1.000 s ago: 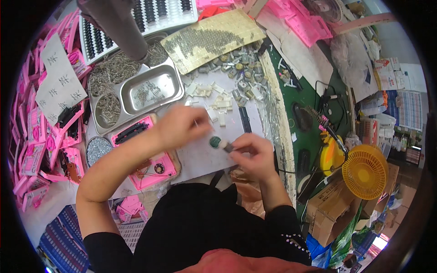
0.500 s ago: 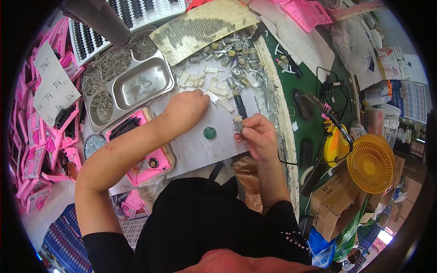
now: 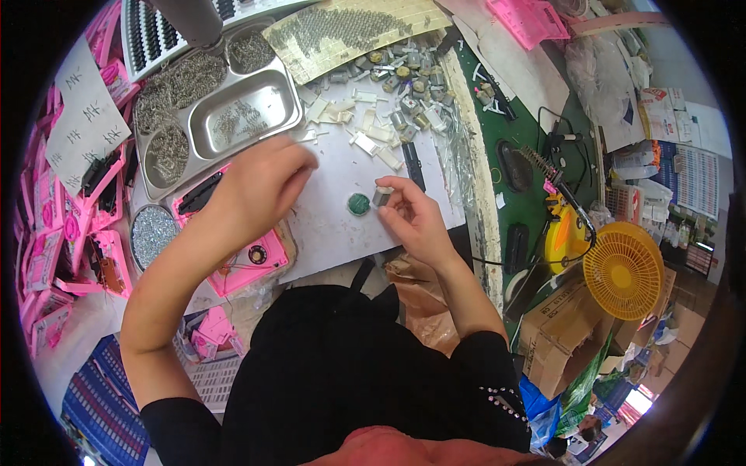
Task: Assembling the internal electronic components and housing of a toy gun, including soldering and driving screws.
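My right hand (image 3: 416,221) pinches a small silvery motor (image 3: 381,196) between thumb and fingers. Just left of it on the white work sheet (image 3: 326,233) lies a small round dish of dark green stuff (image 3: 358,204). My left hand (image 3: 268,182) hovers between the steel tray (image 3: 291,128) and a pink plastic casing (image 3: 272,268). Its fingers are curled together, and whatever they may hold is hidden. White plastic pieces (image 3: 377,130) lie beyond the hands, and more small motors (image 3: 404,74) are heaped behind them. Near my right hand rests a black bar-shaped part (image 3: 413,165).
Springs fill several tray compartments. A bowl of tiny metal parts (image 3: 155,237) stands beside many pink casings (image 3: 58,241). At the far side lies a yellowish board with small metal parts (image 3: 346,35). To the right are a soldering iron (image 3: 571,198), a yellow fan (image 3: 622,270) and a cardboard box (image 3: 556,342).
My left hand has drawn back leftward from the white plastic pieces. My right hand has brought the motor left and slightly up, close beside the green dish. The view has shifted slightly.
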Available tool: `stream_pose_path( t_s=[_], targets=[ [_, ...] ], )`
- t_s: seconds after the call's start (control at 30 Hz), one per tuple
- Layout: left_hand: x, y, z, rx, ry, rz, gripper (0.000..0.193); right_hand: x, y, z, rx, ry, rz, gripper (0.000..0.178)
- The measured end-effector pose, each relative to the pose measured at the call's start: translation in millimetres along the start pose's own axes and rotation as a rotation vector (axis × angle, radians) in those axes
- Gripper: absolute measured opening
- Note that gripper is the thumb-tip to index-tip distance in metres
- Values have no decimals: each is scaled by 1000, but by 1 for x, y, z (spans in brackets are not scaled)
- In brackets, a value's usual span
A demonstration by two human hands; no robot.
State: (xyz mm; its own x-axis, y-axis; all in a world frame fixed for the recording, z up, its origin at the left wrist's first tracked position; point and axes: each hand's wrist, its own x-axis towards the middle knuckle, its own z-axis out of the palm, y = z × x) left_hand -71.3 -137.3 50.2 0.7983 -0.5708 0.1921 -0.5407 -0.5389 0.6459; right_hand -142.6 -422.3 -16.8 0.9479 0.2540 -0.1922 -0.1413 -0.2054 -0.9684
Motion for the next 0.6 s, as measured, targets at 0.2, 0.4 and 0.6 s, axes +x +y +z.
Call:
stream_pose_path(
  t_s=[0.2, 0.4, 0.6],
  targets=[
    [-68, 26, -27, -284, 48, -219, 11, 7, -11, 7, -264, -32, 20, 37],
    [-113, 34, -12, -469, 93, -408, 11, 11, -19, 21, -559, 33, -92, 39],
    [-123, 44, 9, -539, 168, -291, 12, 13, -20, 17, -518, 19, -62, 37]
  ],
)
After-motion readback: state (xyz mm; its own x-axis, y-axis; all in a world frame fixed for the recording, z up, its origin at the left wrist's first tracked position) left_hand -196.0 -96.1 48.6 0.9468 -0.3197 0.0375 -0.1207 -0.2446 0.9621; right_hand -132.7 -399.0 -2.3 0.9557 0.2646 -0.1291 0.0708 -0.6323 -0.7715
